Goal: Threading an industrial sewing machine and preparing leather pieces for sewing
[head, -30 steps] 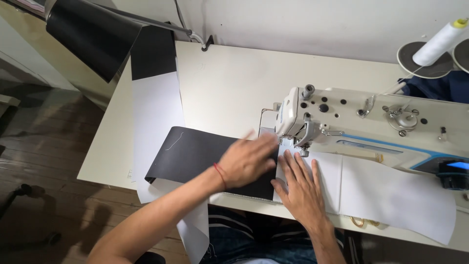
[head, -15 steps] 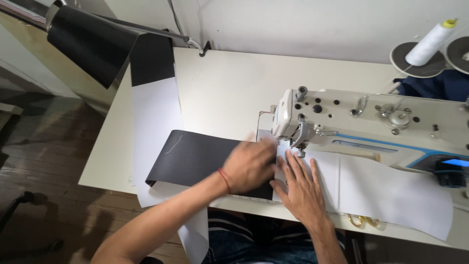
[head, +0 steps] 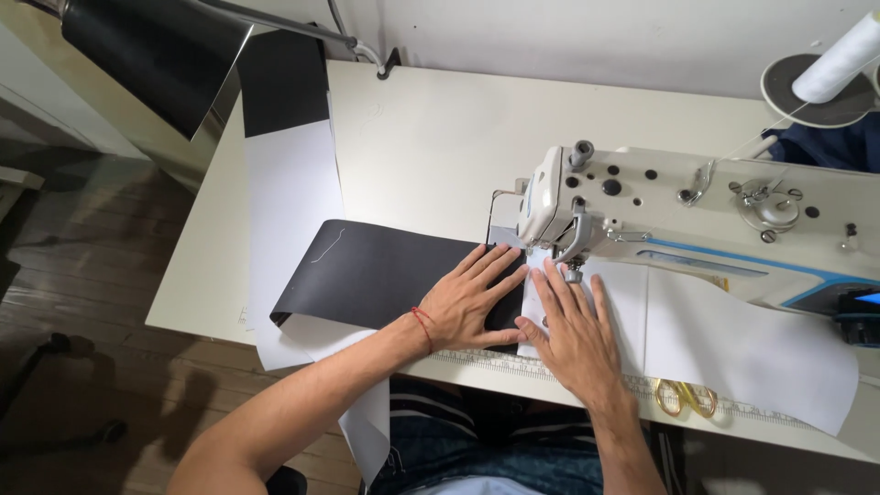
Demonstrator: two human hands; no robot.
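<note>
**Both palms flat at the needle, black strip trailing left**

Left hand (head: 472,302) lies open, fingers spread, pressing the black fabric strip (head: 385,275) flat just left of the presser foot (head: 572,271). Right hand (head: 573,330) lies open on the white fabric (head: 733,344) beside it, thumbs close, gripping nothing. The strip's long axis runs left-right, its free end well to the left, so the left hand is nearer its bulk. Sewing machine (head: 697,215) sits just beyond the fingertips; yellow-handled scissors (head: 683,396) lie at the table (head: 431,137) edge.

Against half a second back: left hand has uncurled and flattened.
</note>
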